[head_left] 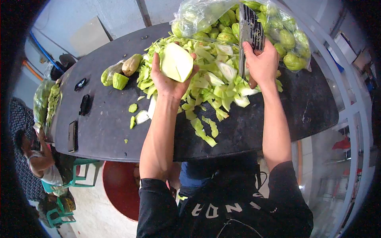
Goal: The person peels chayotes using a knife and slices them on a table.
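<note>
A pale, peeled chayote (177, 62) with flat cut faces rests in my left hand (168, 84), its fingers curled around the sides. My right hand (262, 65) grips a broad-bladed knife (252, 29), held upright with dark markings on the blade. Beneath and between both hands spreads a heap of green chayote peelings (216, 81). Long peel strips (203, 131) trail toward the table's near edge. Behind the knife, a clear plastic bag (194, 14) holds many whole green chayotes (286, 39).
Chayote pieces (120, 80) lie left of the heap on the dark table (107, 127). A phone-like black object (72, 136) and small dark items (84, 104) sit further left. A red tub (119, 194) stands below. Another person (39, 160) is at far left, near green stools (81, 172).
</note>
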### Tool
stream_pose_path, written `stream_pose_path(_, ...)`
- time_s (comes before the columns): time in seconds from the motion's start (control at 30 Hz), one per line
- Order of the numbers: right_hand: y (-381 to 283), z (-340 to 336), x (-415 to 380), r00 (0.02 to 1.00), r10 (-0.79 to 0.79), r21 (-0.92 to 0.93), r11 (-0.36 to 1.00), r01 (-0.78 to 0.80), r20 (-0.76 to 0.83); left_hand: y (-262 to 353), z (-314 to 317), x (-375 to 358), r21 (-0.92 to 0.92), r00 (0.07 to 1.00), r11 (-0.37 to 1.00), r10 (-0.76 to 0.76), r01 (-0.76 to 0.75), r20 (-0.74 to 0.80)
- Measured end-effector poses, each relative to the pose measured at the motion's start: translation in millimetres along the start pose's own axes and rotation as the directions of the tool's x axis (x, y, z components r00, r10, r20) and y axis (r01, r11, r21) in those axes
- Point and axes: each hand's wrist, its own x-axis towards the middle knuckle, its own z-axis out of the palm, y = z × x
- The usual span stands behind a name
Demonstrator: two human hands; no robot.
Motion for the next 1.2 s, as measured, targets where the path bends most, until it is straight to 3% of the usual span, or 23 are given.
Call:
stream_pose_path(0.1,1.9,-1.0,-0.5,0.999,0.043,0.038,0.998,-0.044,0.018,0.3,8.5,-3.2,-0.086,0.998,0.996,0.005,-0.009,-0.056)
stream_pose_path(0.17,2.3,-3.7,-0.4,1.0,0.019,0.039,0.999,-0.02,0.021,8.1,23.1,-7.7,0.04,0.925,0.999,0.042,-0.028,-0.377)
stream_pose_path(0.27,0.5,-12.5,4.3,1.0,-0.02,0.048,0.999,0.019,0.013,34.2,43.7,-28.2,0.407,0.905,0.914,0.17,0.005,-0.391)
stream_pose_path(0.33,7.9,-16.2,4.7,0.992,-0.125,-0.017,0.992,0.126,0.01,61.6,34.4,-63.9,0.37,0.973,0.928,0.124,-0.043,-0.196)
stream_pose_path(0.4,4.4,-26.3,4.4,0.997,-0.068,-0.059,0.996,0.07,0.036,75.0,45.9,-112.5,0.443,0.84,0.888,0.329,-0.12,-0.431)
stream_pose_path(0.47,10.9,-29.3,5.9,0.994,-0.109,-0.086,0.99,0.109,0.01,105.3,41.4,-177.8,0.515,0.922,0.856,0.235,-0.046,-0.308)
stream_pose_path(0.53,9.9,-34.1,5.1,0.993,-0.119,-0.04,0.992,0.12,0.024,128.1,33.9,-238.7,0.663,0.896,0.749,0.307,-0.02,-0.321)
stream_pose_path(0.6,14.6,-33.6,5.7,0.985,-0.172,-0.129,0.976,0.173,0.02,146.8,18.6,-298.9,0.792,0.843,0.606,0.391,0.065,-0.369)
stream_pose_path(0.63,8.8,-36.0,3.5,0.987,-0.157,-0.136,0.978,0.158,0.018,146.5,11.2,-327.2,0.838,0.803,0.523,0.428,0.154,-0.414)
stream_pose_path(0.7,-6.5,-38.1,-0.9,0.995,-0.044,-0.122,0.991,0.055,0.093,143.7,-19.2,-382.0,0.809,0.681,0.482,0.468,0.337,-0.563)
stream_pose_path(0.73,-6.0,-34.9,-4.1,0.994,-0.038,-0.117,0.992,0.05,0.099,139.2,-38.0,-402.7,0.736,0.585,0.532,0.461,0.419,-0.667)
stream_pose_path(0.8,-2.2,-29.1,-3.6,0.99,-0.102,-0.02,0.994,0.104,0.099,100.0,-50.9,-396.2,0.533,0.424,0.506,0.323,0.678,-0.846)
stream_pose_path(0.83,-1.5,-29.8,-0.8,0.986,-0.111,-0.106,0.987,0.124,0.124,95.2,-102.9,-429.5,0.582,0.538,0.434,0.233,0.688,-0.81)
stream_pose_path(0.9,5.9,-24.0,2.2,0.983,-0.163,-0.072,0.983,0.169,0.085,56.9,-206.1,-493.3,0.682,0.648,0.336,0.223,0.65,-0.728)
stream_pose_path(0.97,7.4,-27.1,8.0,0.98,-0.186,-0.022,0.982,0.188,0.066,1.9,-207.2,-483.6,0.541,0.547,0.449,0.131,0.711,-0.827)
stream_pose_path(1.0,7.9,-32.2,10.9,0.981,-0.186,-0.038,0.981,0.189,0.062,-5.4,-185.6,-472.6,0.314,0.417,0.538,-0.077,0.782,-0.906)
stream_pose_path(1.03,8.2,-38.1,14.1,0.983,-0.149,-0.088,0.983,0.158,0.107,-10.6,-181.6,-472.0,0.209,0.368,0.597,-0.157,0.775,-0.917)
stream_pose_path(1.07,9.9,-42.9,16.0,0.983,-0.103,-0.137,0.983,0.124,0.155,-6.2,-179.2,-469.4,0.196,0.361,0.593,-0.171,0.781,-0.917)
stream_pose_path(1.13,18.3,-47.7,19.9,0.992,-0.035,-0.048,0.998,0.041,0.118,23.8,-117.9,-418.5,0.305,0.375,0.339,-0.161,0.89,-0.913)
stream_pose_path(1.2,-7.6,-67.1,31.6,0.966,0.205,-0.264,0.951,-0.159,0.158,60.4,-67.0,-381.5,0.472,0.532,0.276,-0.212,0.837,-0.82)
